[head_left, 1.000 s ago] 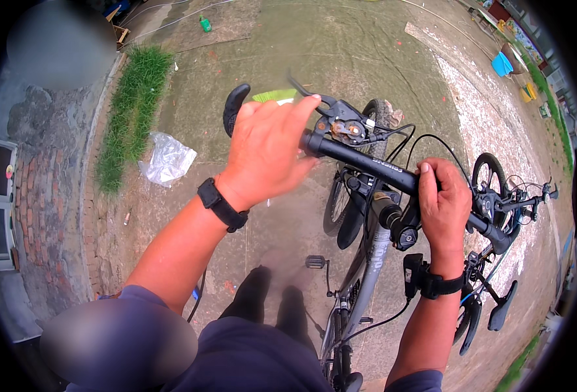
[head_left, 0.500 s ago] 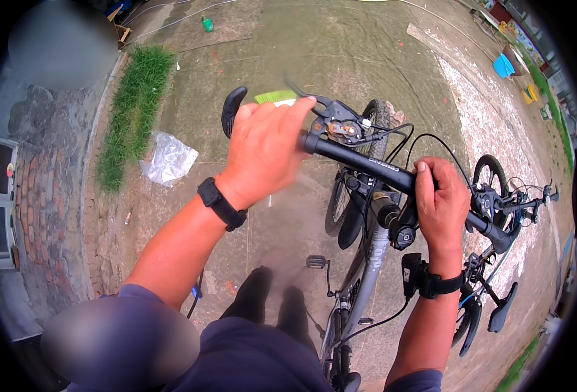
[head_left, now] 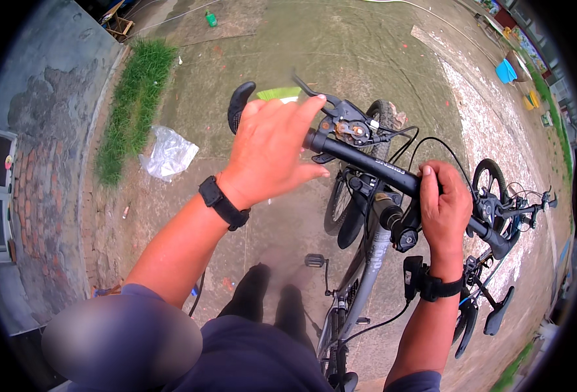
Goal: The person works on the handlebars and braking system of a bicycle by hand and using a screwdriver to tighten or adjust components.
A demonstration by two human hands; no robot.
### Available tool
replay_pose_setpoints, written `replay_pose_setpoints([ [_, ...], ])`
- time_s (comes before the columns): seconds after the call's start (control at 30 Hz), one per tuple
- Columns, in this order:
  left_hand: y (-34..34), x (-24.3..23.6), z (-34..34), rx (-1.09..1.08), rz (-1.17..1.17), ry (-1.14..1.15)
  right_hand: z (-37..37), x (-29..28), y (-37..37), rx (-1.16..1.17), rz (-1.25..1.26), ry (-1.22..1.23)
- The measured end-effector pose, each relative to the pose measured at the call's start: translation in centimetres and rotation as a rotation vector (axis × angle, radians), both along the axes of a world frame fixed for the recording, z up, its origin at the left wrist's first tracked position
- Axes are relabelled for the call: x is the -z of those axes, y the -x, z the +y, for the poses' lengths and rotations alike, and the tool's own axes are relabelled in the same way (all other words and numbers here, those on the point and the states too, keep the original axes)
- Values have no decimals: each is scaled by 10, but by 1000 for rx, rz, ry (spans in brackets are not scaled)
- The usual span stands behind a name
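A grey bicycle (head_left: pixel 361 274) stands in front of me, its black handlebar (head_left: pixel 360 157) slanting across the view. My left hand (head_left: pixel 269 144) lies over the bar's left part, beside a black brake lever and shifter unit (head_left: pixel 352 130) with exposed metal inside; its index fingertip reaches the lever and its thumb is spread away below the bar. My right hand (head_left: pixel 444 199) is closed round the bar right of the stem (head_left: pixel 403 235). A curved black grip (head_left: pixel 239 104) shows beyond my left fingers. Both wrists wear black bands; a cabled black box hangs by the right one.
A second bicycle (head_left: pixel 494 310) stands close on the right. To the left are a grass strip (head_left: pixel 131 98), a crumpled plastic sheet (head_left: pixel 169 153) and a brick-and-plaster wall (head_left: pixel 46 196). Behind are a green container (head_left: pixel 210 18), a blue bucket (head_left: pixel 505 70) and pale-green bristles (head_left: pixel 277 93).
Since half a second ago my left thumb has swung out from behind the hand to below the bar, and both hands sit slightly further right in the view.
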State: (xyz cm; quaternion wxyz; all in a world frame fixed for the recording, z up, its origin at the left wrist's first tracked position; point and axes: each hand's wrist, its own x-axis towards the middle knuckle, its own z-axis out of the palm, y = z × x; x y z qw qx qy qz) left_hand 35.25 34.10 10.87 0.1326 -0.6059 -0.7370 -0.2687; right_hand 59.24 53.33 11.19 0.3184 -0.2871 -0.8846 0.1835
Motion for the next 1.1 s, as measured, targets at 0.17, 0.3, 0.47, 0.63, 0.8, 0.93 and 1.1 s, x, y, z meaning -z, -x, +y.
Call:
replay_pose_setpoints([
  [0.17,1,3,-4,2,16,-22,-3,0,0,-1,-18,-28],
  [0.3,4,2,-6,11,7,-17,-6,-2,2,10,-26,-15],
  [0.47,7,1,-14,30,-30,-55,-8,-1,3,19,-21,-4],
  [0.63,5,-6,-41,14,5,-195,-8,2,-3,33,-17,20],
  [0.8,6,11,-122,-70,-125,-28,-2,5,-8,65,-53,51],
  [0.93,-11,36,-226,-256,-324,282,7,6,-6,71,-93,31],
  [1.1,-75,83,-380,-542,-620,575,23,22,3,-41,-93,35],
])
